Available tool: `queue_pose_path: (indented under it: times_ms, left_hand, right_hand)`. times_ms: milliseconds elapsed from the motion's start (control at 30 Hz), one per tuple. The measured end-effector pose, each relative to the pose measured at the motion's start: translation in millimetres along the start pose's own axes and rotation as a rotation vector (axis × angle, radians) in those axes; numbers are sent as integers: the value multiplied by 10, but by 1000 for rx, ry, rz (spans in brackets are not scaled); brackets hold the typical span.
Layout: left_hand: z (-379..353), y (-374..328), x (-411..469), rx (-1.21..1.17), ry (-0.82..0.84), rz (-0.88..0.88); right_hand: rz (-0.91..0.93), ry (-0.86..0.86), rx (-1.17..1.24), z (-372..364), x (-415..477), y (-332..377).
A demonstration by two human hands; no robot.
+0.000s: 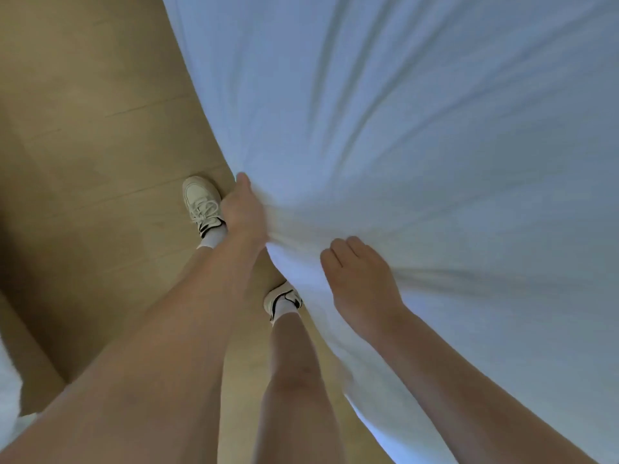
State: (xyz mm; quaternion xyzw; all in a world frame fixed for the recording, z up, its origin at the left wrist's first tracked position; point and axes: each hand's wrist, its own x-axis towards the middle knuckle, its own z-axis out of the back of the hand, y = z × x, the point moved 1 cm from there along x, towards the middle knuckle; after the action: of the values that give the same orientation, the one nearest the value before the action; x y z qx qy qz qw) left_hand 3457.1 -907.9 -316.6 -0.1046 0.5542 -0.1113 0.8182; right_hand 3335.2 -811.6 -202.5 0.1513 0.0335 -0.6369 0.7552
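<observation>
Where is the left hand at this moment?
In the head view it sits left of centre: the left hand grips the edge of the white sheet, beside a white shoe on the wooden floor, with the right hand lower right.

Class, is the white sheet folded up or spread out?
Spread out: the sheet lies wide in one layer, though creases fan from the edge that the left hand grips.

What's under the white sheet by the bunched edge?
Below the white sheet, at its edge, one shoe shows on the wooden floor. Whatever the sheet drapes over is hidden.
</observation>
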Motion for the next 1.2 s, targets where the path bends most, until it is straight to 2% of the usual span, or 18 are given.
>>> queue_pose_path:
  times_ms: [67, 100, 200, 267, 333, 367, 433, 533, 567, 700, 800, 867, 967, 1200]
  left_hand:
    - [-2, -36, 41, 20, -33, -56]
    - [-40, -17, 35, -58, -31, -54]
    - [-227, 245, -354, -194, 243, 68]
    - [-353, 695, -606, -118, 413, 181]
    - [-500, 1156, -828, -10, 448, 242]
    - [-559, 1294, -917, 45, 423, 233]
    - [-615, 1371, -1034, 112, 262, 159]
    - [-494, 1392, -1018, -71, 107, 129]
    - [-417, 1405, -999, -63, 88, 100]
    - [-220, 1534, -976, -194, 32, 84]
    - [-255, 1548, -999, -134, 40, -12]
    - [-269, 1520, -976, 27, 60, -139]
    - [-219, 1561, -968, 172, 108, -244]
    - [39, 1632, -963, 139, -3, -296]
  right_hand:
    - [-68, -17, 41, -52, 0, 55]
    - [-88, -35, 45, -65, 1, 44]
    - [-123, -42, -22, -89, -83, -101]
    - [-196, -29, -115, -115, -322, -193]
    - [-282, 21, -190, -157, -686, -263]
    - [-316, 44, -192, -170, -861, -313]
    - [-359, 61, -151, -166, -1097, -411]
    - [-349, 104, -96, -139, -1162, -463]
    - [-342, 135, -92, -121, -1127, -449]
    - [-412, 358, -39, -170, -1091, -433]
    - [-341, 192, 83, -149, -1215, -422]
    - [-238, 87, 38, -191, -1358, -427]
    - [-157, 163, -10, -253, -1471, -501]
    - [-160, 215, 76, -208, -1368, -464]
